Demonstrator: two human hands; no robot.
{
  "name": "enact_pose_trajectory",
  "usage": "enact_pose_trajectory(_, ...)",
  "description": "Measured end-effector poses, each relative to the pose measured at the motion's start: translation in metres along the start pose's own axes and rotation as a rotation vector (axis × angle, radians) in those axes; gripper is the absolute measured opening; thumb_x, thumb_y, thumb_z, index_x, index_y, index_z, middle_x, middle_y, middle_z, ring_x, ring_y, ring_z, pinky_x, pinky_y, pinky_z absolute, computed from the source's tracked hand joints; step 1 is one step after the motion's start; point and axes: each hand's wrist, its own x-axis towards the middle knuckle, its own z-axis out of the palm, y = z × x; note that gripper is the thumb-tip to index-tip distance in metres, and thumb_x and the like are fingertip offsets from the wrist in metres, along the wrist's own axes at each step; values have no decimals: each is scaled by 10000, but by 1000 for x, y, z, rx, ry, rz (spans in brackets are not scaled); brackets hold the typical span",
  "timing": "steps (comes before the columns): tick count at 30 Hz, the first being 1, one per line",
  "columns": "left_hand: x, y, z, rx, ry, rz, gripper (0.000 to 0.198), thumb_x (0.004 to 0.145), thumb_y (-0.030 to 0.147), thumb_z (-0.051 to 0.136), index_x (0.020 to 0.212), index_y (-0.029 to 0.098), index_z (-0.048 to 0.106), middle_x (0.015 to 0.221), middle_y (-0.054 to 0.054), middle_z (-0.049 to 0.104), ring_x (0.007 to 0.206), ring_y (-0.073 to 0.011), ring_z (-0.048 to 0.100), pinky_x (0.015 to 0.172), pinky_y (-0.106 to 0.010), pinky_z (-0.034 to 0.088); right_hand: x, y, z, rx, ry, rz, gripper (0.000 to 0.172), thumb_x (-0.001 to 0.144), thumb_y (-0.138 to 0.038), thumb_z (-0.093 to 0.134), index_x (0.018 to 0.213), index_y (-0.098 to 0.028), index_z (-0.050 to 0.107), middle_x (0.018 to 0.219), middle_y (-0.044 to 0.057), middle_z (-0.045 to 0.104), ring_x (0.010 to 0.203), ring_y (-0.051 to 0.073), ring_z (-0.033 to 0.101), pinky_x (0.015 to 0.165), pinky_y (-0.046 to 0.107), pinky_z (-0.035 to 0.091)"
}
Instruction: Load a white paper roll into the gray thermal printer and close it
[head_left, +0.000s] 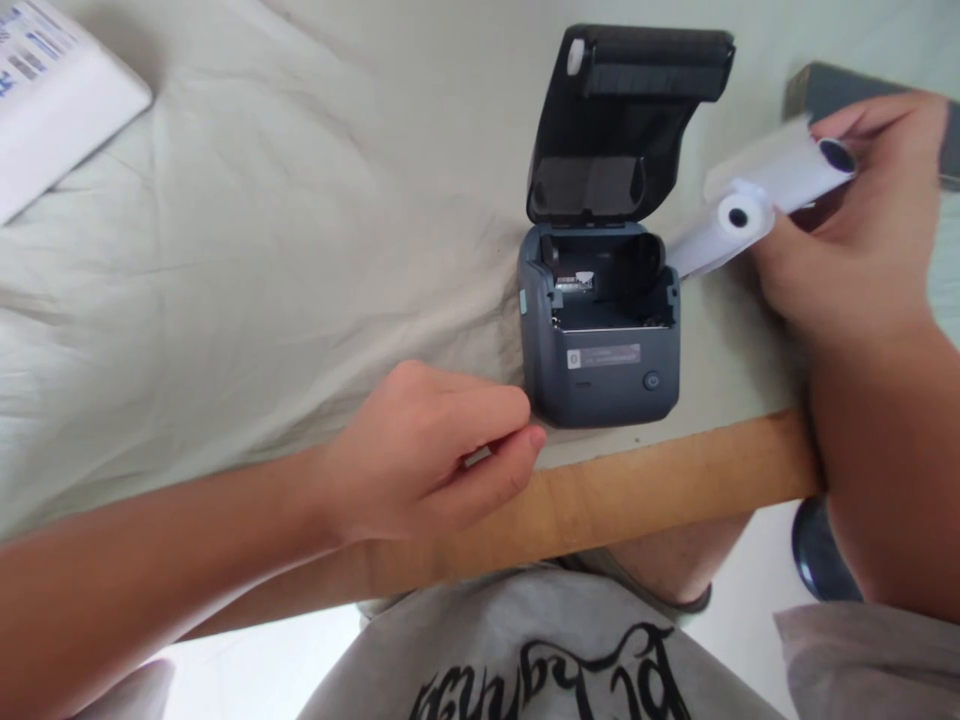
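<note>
A dark portable label printer [615, 375] stands on the cloth with its lid [611, 130] raised and its paper bay exposed. My left hand [442, 440] lies at the printer's lower left corner, fingers curled in and holding nothing that I can see. To the right of the printer, my right hand [862, 220] grips white paper rolls. One paper roll [787, 165] shows a wide dark core, and its outline is blurred. Against my thumb lies a second paper roll [709, 240] with a smaller core, its far end partly behind the printer.
A pale cloth [300, 250] covers the work surface, with a wooden edge [637, 490] along the front. A white box [67, 90] with printed labels sits at the upper left. Behind my right hand is a dark grey box [832, 85].
</note>
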Motion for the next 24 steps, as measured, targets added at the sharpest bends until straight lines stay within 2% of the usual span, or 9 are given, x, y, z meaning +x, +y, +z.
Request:
enact_pose_trajectory(3,1,0,-1,-3,-28,17,402,1103,95,492,809,268,277,584,96,331,495,-116,273,531,-309,262,0,3,1,38,-12,-40,838,660,-580,1067,1263,-351,532,917,-36,555,732,140,471,659,332,322)
enact_pose_trajectory(5,0,0,-1,4,-24,12,403,1096,87,490,808,269,275,588,94,318,499,-120,266,536,-315,254,-2,3,-3,-48,-80,-66,706,782,-630,1024,1266,-327,609,997,0,618,782,141,517,691,337,369)
enact_pose_trajectory(7,-1,0,0,11,-9,-1,400,1099,102,477,800,268,270,586,89,291,498,-127,241,543,-324,264,-3,5,-5,-126,-108,-87,654,848,-677,995,1277,-314,661,1071,28,662,824,145,565,729,354,412)
enact_pose_trajectory(12,-3,0,2,38,-33,-24,402,1132,169,454,796,266,254,574,83,267,488,-132,238,551,-318,315,2,16,10,89,75,-226,966,671,-879,1032,1347,-389,546,989,-30,608,763,134,605,719,352,428)
enact_pose_trajectory(15,-2,-1,2,7,-10,4,389,1112,128,473,814,265,263,578,90,285,488,-127,230,541,-317,293,3,18,18,187,87,-280,821,771,-839,965,1336,-380,584,1000,-16,657,877,195,736,781,409,539)
enact_pose_trajectory(17,-2,-1,2,-1,-4,15,389,1102,102,486,825,265,268,586,95,301,492,-124,235,537,-322,267,8,22,8,318,122,-166,667,846,-737,888,1319,-380,582,1040,3,703,967,245,792,740,405,555)
enact_pose_trajectory(19,-1,-1,2,0,-1,19,391,1103,95,489,827,267,271,588,98,307,492,-123,238,538,-324,258,19,31,-17,478,110,58,626,771,-631,863,1261,-382,565,1147,15,728,1049,278,809,644,351,507)
enact_pose_trajectory(21,-1,-2,2,-3,2,19,395,1108,100,484,822,270,271,590,100,303,490,-123,231,541,-322,263,32,45,-47,562,-140,294,659,564,-452,921,1119,-335,586,1248,45,702,1227,307,787,643,350,530)
enact_pose_trajectory(24,0,-2,1,-28,7,32,402,1112,98,479,815,273,271,599,100,287,497,-122,214,532,-318,249,44,62,-69,568,-163,333,661,503,-540,910,1011,-303,560,1135,85,607,1191,334,755,612,368,503)
